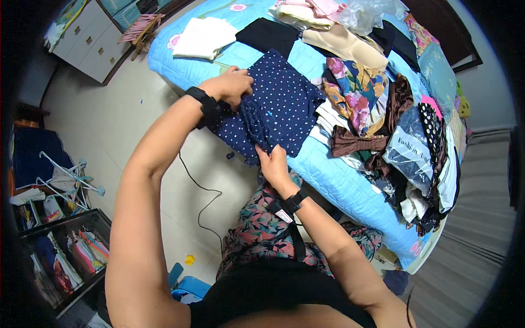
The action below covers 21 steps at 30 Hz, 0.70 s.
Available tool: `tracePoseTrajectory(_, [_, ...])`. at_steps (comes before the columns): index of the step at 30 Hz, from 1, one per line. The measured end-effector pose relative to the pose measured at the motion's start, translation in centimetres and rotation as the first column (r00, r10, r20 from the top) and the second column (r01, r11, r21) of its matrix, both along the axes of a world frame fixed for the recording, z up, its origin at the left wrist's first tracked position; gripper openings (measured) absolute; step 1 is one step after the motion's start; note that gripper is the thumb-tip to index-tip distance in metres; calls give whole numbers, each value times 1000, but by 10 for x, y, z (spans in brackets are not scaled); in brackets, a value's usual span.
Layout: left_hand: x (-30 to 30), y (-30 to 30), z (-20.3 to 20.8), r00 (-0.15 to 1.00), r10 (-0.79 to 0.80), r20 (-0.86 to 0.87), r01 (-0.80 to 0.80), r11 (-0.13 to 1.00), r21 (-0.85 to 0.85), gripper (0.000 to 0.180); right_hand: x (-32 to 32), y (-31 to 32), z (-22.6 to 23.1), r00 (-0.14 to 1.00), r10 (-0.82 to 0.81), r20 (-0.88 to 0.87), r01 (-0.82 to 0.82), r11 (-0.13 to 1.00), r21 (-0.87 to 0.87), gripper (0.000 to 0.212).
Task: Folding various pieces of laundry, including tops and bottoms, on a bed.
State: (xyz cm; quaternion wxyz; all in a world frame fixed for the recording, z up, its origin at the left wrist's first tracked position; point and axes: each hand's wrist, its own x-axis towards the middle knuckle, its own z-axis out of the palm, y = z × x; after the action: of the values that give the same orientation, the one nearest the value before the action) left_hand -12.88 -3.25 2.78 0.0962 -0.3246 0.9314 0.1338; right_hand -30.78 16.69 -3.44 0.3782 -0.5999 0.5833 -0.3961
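Both hands grip navy dotted cloth, some fingertips hidden in its folds.

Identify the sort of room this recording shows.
Most likely a bedroom: a large bed with a light-blue quilted cover is in front of the person, a white boxy drawer unit stands at upper left, and pleated grey fabric curtains hang at right.

Blue bed, white cloth, piled clothes
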Motion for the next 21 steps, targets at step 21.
tracePoseTrajectory(21, [99,75,-74,451,880,-146,-426,356,832,35,4,-11,-16,723,-368,585,113,898,426,41])
